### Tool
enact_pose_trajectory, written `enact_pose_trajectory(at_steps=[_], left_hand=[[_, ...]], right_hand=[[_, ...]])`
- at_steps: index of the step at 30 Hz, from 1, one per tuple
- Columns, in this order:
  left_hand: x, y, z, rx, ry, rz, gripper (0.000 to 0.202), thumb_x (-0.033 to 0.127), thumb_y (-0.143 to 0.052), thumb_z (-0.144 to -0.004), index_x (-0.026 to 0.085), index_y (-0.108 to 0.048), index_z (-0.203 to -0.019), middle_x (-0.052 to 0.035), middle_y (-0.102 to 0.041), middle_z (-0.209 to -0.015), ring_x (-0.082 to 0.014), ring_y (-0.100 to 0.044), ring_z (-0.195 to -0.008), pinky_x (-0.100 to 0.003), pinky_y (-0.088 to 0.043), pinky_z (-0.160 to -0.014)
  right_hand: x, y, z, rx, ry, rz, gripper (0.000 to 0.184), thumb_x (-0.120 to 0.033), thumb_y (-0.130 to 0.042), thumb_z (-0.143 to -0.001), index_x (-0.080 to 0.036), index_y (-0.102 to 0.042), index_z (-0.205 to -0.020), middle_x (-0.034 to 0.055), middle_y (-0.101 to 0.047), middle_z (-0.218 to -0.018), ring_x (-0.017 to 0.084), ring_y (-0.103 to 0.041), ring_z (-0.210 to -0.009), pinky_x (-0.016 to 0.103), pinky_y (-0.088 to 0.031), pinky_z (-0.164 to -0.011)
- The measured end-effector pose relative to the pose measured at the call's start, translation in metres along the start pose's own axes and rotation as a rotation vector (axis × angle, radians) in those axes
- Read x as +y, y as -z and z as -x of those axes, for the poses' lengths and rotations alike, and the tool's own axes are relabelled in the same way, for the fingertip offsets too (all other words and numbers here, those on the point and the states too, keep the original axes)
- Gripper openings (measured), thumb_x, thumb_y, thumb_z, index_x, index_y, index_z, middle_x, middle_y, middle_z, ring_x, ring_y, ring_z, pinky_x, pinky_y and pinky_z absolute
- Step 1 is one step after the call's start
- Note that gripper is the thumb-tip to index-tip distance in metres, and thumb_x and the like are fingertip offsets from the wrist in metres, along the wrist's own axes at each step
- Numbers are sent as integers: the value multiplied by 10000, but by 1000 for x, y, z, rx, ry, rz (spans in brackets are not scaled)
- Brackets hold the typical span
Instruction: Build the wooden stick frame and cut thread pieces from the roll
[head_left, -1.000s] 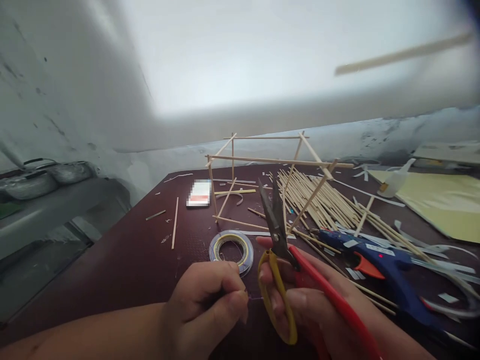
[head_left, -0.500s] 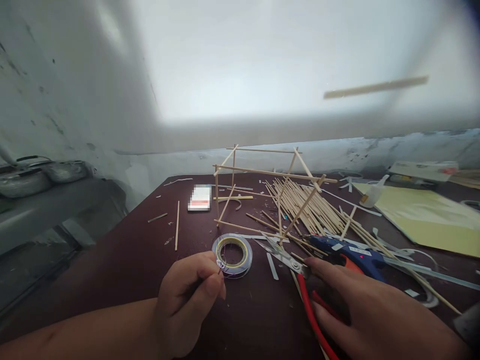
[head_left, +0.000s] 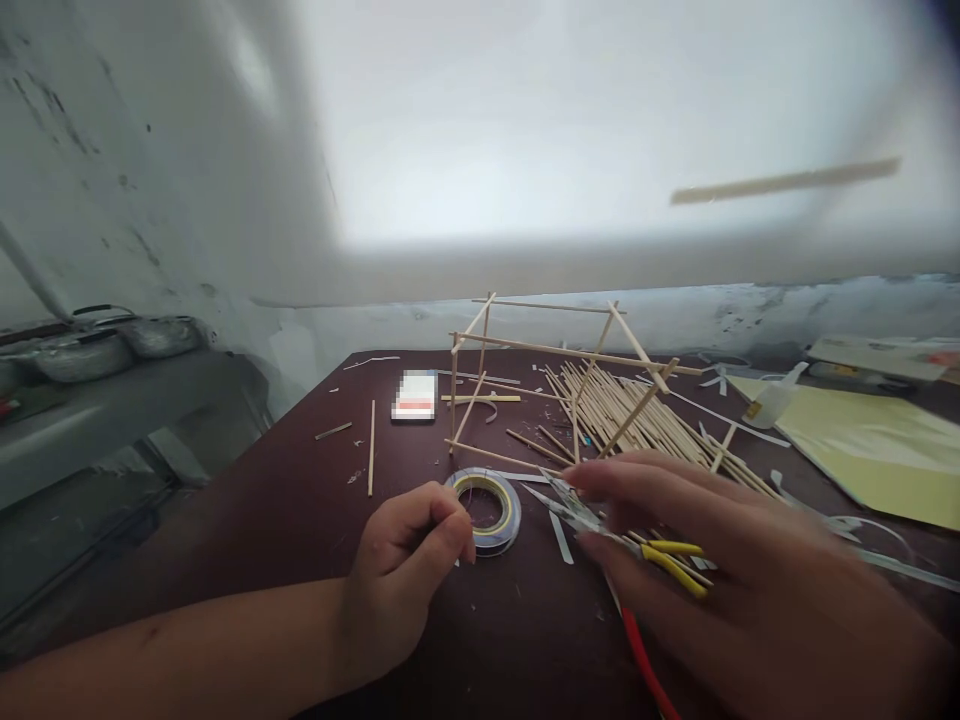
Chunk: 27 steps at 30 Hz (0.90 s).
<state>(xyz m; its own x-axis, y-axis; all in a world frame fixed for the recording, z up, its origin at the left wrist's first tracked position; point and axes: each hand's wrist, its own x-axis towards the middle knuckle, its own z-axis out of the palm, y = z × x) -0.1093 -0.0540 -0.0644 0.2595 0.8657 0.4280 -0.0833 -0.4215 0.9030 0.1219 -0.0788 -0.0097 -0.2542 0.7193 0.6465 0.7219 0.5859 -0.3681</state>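
Observation:
My left hand (head_left: pixel 412 550) is closed in a pinch on thin thread, mostly hidden by its fingertips. Just beyond them, a ring-shaped spool (head_left: pixel 511 515) with a yellow inner rim lies flat. My right hand (head_left: pixel 720 580), blurred, hangs over the tools with thumb and fingers apart. Below it are scissors with a red handle (head_left: pixel 643 660), blades spread, and a small tool with yellow handles (head_left: pixel 679 572). Whether the fingers touch either tool is unclear. Behind the hands stands an open box-shaped frame (head_left: pixel 555 349) of thin wooden sticks.
A pile of wooden sticks (head_left: pixel 615 405) lies right of the frame. Farther right are a small glue bottle (head_left: pixel 776 397) and yellow paper (head_left: pixel 862 440). A phone-like object (head_left: pixel 414 397) and a loose stick (head_left: pixel 371 450) lie left. Paper strips litter the dark table (head_left: pixel 300 540).
My right hand has moved left and away from me over the scissors, and the yellow handles now show. It now covers the blue glue gun. My left hand keeps its pinch; the view has shifted slightly.

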Motion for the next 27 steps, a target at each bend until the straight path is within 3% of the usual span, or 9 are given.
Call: enact_pose_trajectory(at_steps=[2,8,13,21,27], left_hand=[[1,-1,-2,-26,26,2,299,286,-494,-953,166,-542,-683,-4,-485,-677,-127,-414,-656,-263,-331,-628],[6,-4,-4,-140,16,-52,319,340,-484,-950,162,-509,-686,-10,-480,-658,-139,-442,-658,-284,-354,-631],[5,-6,-3,-189,-12,-59,322,335,-470,-955,166,-487,-683,-20,-489,-670,-142,-448,-655,-296,-357,-626],[4,-4,-3,-243,-27,-81,294,306,-481,-951,169,-478,-691,-26,-499,-677,-146,-467,-655,-298,-356,-611],[3,-5,-2,-260,-45,-88,272,293,-486,-949,168,-494,-707,-22,-491,-679,-150,-481,-675,-292,-372,-618]], right_hand=[[-15,-16,-12,-17,43,-140,343,-135,-598,-807,-323,-587,-1093,-34,-689,-915,125,-666,-777,227,-560,-711],[-19,-56,0,-11,96,-360,443,-73,-558,-811,-289,-514,-1195,-13,-687,-1078,99,-676,-907,207,-560,-830],[-16,-55,9,11,54,-391,490,-92,-591,-783,-274,-508,-1231,22,-693,-1089,142,-695,-888,245,-594,-787],[-20,-54,3,77,53,-473,418,-26,-555,-795,-256,-571,-1142,12,-657,-1089,88,-669,-835,176,-576,-786],[-19,-52,2,71,78,-426,387,-22,-572,-797,-278,-573,-1088,-52,-691,-984,62,-671,-893,118,-524,-863]])
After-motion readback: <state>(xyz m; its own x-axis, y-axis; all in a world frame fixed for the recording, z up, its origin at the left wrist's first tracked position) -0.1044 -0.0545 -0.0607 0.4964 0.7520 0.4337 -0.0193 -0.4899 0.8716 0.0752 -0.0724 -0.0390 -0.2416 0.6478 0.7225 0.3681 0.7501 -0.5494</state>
